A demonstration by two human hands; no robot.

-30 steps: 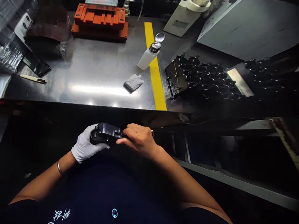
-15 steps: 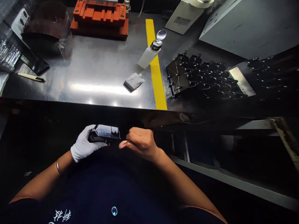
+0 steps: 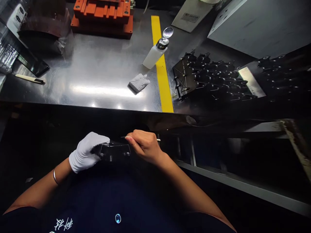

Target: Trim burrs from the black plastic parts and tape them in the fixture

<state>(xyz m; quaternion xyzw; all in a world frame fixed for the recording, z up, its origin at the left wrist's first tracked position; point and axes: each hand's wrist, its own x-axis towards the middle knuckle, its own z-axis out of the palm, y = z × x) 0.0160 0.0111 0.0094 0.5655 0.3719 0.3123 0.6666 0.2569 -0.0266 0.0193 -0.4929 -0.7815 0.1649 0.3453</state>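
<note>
My left hand, in a white glove, grips the left end of a glossy black part in front of my body, below the table edge. Just to the right of that part is my bare right hand. Its fingers are closed round a thin tool with a pale handle; a fine tip pokes out past the thumb, above the part's right end. Much of the tool is hidden in the fist. The part's lower outline fades into the dark background.
On the metal table are an orange fixture, a white bottle, a folded white cloth and a pale-handled knife. Many black parts stand at the right, near a grey box.
The black part has turned in my left hand, so a different, darker side shows. My right hand has shifted slightly up and left, and the tool's tip and handle end now show.
</note>
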